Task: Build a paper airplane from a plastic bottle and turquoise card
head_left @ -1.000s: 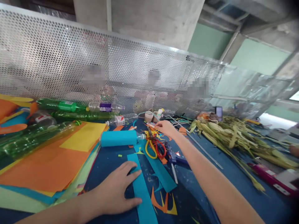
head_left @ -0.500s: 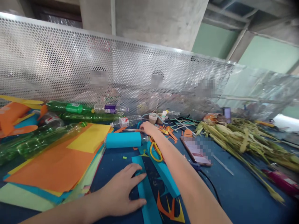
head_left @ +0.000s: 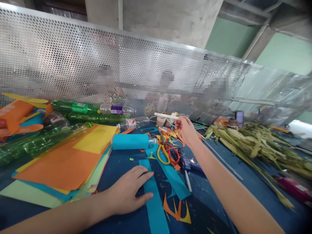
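Your half-open left hand (head_left: 130,190), the nearer, rests fingertips on the blue strip (head_left: 156,208) (running away from you); your right hand (head_left: 186,130) pinches a white stick (head_left: 166,116) by 1 end.

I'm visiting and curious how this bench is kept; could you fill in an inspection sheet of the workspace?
Surface: blue tabletop, crowded toward the far side.
Things at the hands: white stick, raised; blue paper strip, flat.
Clutter: paper stack, green bottles, scissors, paper scraps, dry-looking husks or leaves.
Hands: right hand grips the white stick; left hand palm down, fingertips at the strip.
Cables: nothing seen clearly.
Surroundings: perforated panel; blurred people behind it.
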### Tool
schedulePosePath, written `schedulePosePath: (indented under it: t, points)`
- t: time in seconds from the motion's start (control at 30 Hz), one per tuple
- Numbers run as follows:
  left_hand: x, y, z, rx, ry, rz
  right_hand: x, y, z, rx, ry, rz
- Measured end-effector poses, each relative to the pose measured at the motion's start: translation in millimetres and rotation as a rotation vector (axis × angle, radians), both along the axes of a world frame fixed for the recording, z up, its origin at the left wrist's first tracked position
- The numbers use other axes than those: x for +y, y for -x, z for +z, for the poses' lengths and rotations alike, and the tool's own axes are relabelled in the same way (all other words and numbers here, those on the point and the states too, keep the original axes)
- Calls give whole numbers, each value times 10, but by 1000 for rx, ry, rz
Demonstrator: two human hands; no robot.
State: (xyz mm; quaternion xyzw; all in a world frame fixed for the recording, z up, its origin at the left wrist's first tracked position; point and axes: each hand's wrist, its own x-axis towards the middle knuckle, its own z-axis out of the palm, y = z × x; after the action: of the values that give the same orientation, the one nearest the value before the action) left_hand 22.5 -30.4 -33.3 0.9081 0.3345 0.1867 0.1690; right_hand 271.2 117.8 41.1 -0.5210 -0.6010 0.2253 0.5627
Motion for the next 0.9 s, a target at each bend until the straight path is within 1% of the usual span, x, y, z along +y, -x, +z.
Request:
schedulePosePath:
  t: [0.1,0.13,0.17,0.2,0.23,0.3,0.4,0.47,0.6,0.67,0.77,0.9]
  points:
    - [20,32,23,-170,34,64,-503,149,-102,88,62,135]
    - [32,42,28,-237,59,106,-663,201,-162,113,101,194]
    - [44,48,31,-294,85,151,-807,253,-230,188,176,283]
    - [57,51,31,-331,110,191,-930,304,-301,217,247,342]
    - [70,48,29,-343,131,218,-1029,352,-369,209,287,368]
    - [91,29,18,-315,150,241,-1158,442,-483,197,326,410]
    - [109,-11,-12,-259,149,226,-1236,545,-578,275,361,449]
    - [109,-32,-40,-238,134,202,-1261,590,-614,300,412,503]
    - [85,-54,-97,-113,53,101,-1313,647,-706,218,521,676]
    - [75,-59,-118,-56,25,67,-1330,665,-756,228,544,727]
    - [84,-61,-139,-52,27,62,-1330,675,-797,287,551,754]
    - [119,-49,-138,-74,67,67,-1306,661,-801,349,583,758]
